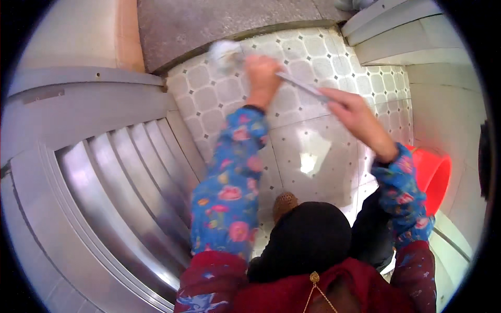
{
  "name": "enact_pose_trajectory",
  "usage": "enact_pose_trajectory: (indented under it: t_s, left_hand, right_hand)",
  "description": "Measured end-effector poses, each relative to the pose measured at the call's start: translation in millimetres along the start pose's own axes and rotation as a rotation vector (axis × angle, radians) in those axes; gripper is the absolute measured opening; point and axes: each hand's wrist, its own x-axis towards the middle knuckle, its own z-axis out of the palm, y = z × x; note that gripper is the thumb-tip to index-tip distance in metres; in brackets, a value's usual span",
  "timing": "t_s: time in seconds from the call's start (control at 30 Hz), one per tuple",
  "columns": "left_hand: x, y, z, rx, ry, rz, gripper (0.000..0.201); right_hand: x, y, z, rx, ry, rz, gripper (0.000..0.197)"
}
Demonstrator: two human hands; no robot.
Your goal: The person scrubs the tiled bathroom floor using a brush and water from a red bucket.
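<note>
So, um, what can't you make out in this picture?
All in the head view:
- White tool head: blurred, so its kind is unclear.
- Left hand: blurred, exact finger placement unclear; it hides part of the pale handle.
- Red container: partly hidden by the right sleeve.
- Grey object at upper right: cut off by the upper edge.

It seems a washroom; tiled floor [313, 128], red bucket [436, 177].

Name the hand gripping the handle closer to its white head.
The left hand, holding the grey handle close to the blurred white head; the right hand grips farther back, nearer the red bucket.
</note>
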Motion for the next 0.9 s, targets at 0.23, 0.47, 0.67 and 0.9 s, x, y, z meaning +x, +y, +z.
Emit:
enact_pose_trajectory:
  t_s: [0.23, 0.47, 0.67, 0.9]
  left_hand:
    - [43.9, 57.5, 51.9, -0.009, -0.327, 0.044, 0.005]
    - [-10.7, -71.9, -90.7, 0.198, -0.285, -0.078, 0.004]
    - [-3.3, -21.7, -26.9, 0.181, -0.22, 0.019, 0.004]
    - [69.8, 92.3, 105.8, -0.155, -0.245, 0.099, 0.008]
  right_hand:
    - [-24.3, -34.4, -59.9, -0.14, 0.021, 0.389, 0.029]
    - [51.3, -38.9, 58.6, 0.133, -0.126, -0.116, 0.029]
    - [16.0, -3.0, 5.9, -0.015, -0.072, -0.027, 0.027]
    - [-48.1, 10.7, -97.7, -0.168, 0.162, 0.222, 0.026]
